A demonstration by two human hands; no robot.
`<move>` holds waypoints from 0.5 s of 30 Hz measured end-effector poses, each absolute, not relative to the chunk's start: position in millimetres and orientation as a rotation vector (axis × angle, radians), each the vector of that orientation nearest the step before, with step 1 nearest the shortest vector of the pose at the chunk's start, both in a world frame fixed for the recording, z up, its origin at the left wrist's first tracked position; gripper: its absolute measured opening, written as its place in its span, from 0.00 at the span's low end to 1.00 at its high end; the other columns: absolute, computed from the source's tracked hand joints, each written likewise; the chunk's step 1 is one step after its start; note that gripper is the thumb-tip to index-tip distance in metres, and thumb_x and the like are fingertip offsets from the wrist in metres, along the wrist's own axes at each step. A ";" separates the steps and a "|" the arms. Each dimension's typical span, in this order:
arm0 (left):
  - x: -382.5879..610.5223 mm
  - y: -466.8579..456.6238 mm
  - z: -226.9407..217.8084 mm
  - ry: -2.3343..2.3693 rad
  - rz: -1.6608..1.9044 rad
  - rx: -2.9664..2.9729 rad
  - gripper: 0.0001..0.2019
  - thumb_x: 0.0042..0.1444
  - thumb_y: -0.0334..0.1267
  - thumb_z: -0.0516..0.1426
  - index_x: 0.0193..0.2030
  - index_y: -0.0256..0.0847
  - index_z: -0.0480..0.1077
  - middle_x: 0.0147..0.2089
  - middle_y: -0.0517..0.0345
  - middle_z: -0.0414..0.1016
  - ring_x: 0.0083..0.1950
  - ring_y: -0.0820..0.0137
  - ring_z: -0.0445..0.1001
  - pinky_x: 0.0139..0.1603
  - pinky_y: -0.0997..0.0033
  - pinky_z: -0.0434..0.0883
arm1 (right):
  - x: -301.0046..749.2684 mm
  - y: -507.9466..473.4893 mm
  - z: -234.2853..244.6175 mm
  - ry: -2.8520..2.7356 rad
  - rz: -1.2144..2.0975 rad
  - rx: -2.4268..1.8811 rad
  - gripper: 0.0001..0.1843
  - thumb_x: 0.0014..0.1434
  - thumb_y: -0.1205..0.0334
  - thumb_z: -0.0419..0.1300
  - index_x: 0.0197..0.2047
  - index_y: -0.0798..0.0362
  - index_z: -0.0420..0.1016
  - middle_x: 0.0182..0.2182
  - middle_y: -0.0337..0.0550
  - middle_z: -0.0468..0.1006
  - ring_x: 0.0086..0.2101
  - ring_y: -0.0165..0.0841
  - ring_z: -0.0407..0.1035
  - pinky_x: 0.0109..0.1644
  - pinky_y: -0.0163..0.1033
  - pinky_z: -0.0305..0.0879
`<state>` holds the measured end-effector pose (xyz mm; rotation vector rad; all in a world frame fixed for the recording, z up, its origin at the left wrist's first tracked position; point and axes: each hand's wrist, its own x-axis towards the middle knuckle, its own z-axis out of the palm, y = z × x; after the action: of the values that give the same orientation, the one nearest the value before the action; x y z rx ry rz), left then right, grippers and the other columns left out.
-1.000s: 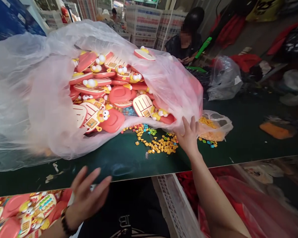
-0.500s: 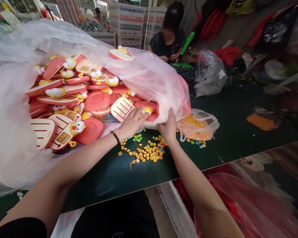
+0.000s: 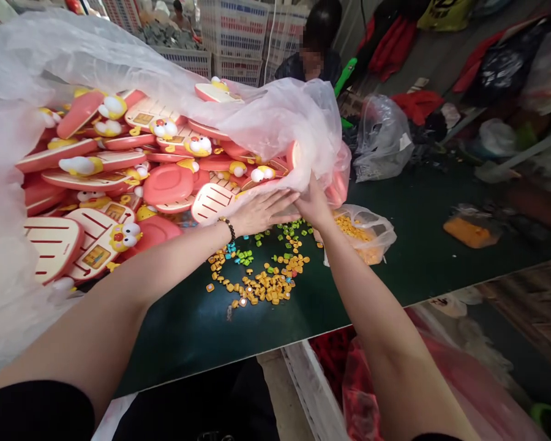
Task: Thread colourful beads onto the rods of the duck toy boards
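A large clear plastic bag point(image 3: 275, 131) lies wide open on its side, full of red and cream toy pieces point(image 3: 169, 184) with yellow duck-like heads and bulging eyes. My left hand point(image 3: 265, 211), with a beaded bracelet at the wrist, is stretched flat with fingers extended against the bag's near lower edge. At the bag's right corner, my right hand point(image 3: 313, 202) grips the bunched plastic; its fingertips are partly hidden. Below both hands, small yellow button-like pieces point(image 3: 266, 285) are scattered, with green and blue ones point(image 3: 244, 257) among them.
A small bag of yellow pieces point(image 3: 360, 236) stands right of my right hand on the dark green table point(image 3: 422, 263). Farther right lies an orange-filled bag point(image 3: 471, 231). Across the table sits a person point(image 3: 319, 61), before stacked crates point(image 3: 241, 37). A crate with red contents point(image 3: 321, 386) stands below the table edge.
My left hand has moved from the toys inside the bag to the outside of its edge. The bag's right side has been lifted and pushed back, uncovering more small green pieces.
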<state>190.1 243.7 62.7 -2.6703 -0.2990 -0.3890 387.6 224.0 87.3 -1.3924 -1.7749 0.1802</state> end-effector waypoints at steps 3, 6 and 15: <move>199.8 258.8 74.5 -0.488 -0.365 -2.727 0.33 0.57 0.32 0.56 0.68 0.54 0.54 0.75 0.62 0.40 0.75 0.55 0.36 0.72 0.45 0.41 | 405.0 207.2 101.2 -1.720 0.398 -1.322 0.35 0.53 0.53 0.62 0.63 0.49 0.61 0.62 0.45 0.65 0.62 0.43 0.57 0.65 0.56 0.57; 206.3 272.1 87.2 -0.747 -0.460 -2.719 0.28 0.60 0.32 0.54 0.67 0.49 0.58 0.74 0.56 0.45 0.74 0.51 0.36 0.70 0.39 0.37 | 426.2 188.1 105.1 -1.514 0.458 -1.294 0.22 0.55 0.58 0.57 0.54 0.50 0.71 0.55 0.43 0.73 0.56 0.41 0.66 0.55 0.54 0.68; 209.4 276.2 100.3 -0.994 -0.726 -2.754 0.26 0.62 0.33 0.51 0.67 0.47 0.58 0.74 0.52 0.45 0.74 0.47 0.35 0.69 0.34 0.30 | 436.6 195.8 55.7 -1.677 0.080 -2.263 0.15 0.54 0.65 0.52 0.40 0.60 0.78 0.46 0.58 0.79 0.53 0.48 0.67 0.60 0.55 0.58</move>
<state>209.4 276.2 100.3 -2.7541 -0.9938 -0.7255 436.6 195.8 55.7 -2.2629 -1.6766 0.0804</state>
